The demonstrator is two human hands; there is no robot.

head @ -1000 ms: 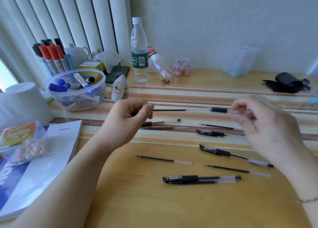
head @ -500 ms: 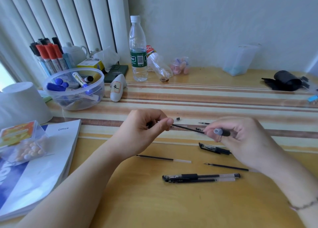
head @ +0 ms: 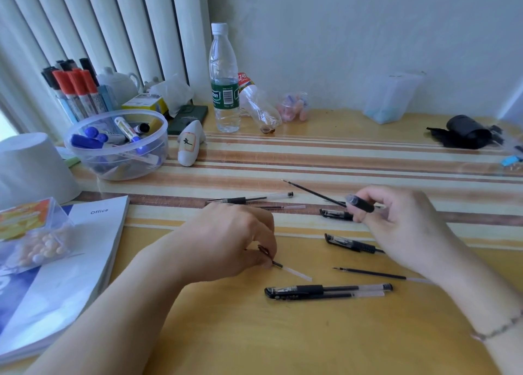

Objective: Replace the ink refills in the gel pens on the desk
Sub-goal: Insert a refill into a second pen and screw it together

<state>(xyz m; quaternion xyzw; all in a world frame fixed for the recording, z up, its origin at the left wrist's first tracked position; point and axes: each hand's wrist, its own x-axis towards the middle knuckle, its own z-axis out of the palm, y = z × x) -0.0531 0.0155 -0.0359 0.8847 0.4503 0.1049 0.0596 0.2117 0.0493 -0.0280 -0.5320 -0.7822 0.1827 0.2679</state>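
left hand (head: 226,241) palm down on desk (head: 283,340), fingertips pinching loose refill (head: 291,271) near its dark end. right hand (head: 402,224) grips pen barrel (head: 359,203), old refill (head: 311,192) sticking out, tip up-left. advice: pull old one clear first, then feed new refill in straight. capped pen (head: 328,291) lies just beyond.

Two bare forearms enter from the bottom edge, no sleeves visible on either. The left hand (head: 226,239) carries no ring or watch. The right hand (head: 407,227) is likewise unadorned, but a thin, dark beaded bracelet (head: 501,328) circles the right wrist. Nails on the visible fingers (head: 267,261) appear short and unpainted.
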